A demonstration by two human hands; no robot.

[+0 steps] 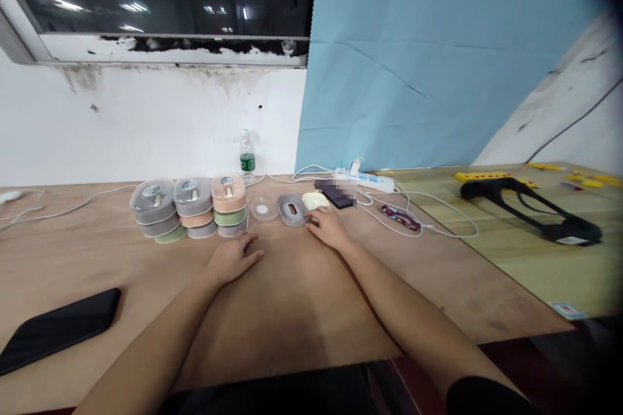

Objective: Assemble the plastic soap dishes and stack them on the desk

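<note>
My left hand (235, 259) rests on the table with its fingers apart and nothing in it. It lies in front of the stacked boxes and a clear plastic lid (263, 209) with a round white sticker. Farther right, my right hand (327, 227) has its fingers loosely spread, the tips at the right edge of an open grey plastic box (292, 215). A brown oblong slot or piece shows inside that box. Partly behind the right fingers lies a cream-coloured piece (314, 200); whether the fingers touch it I cannot tell.
Stacked lidded boxes (195, 207) in grey, peach and green stand to the left. Behind are a water bottle (247, 159) and a power strip (370, 180) with white cables. A dark phone (341, 194), a black case (63, 324) and a black strap-like frame (525, 211) also lie around.
</note>
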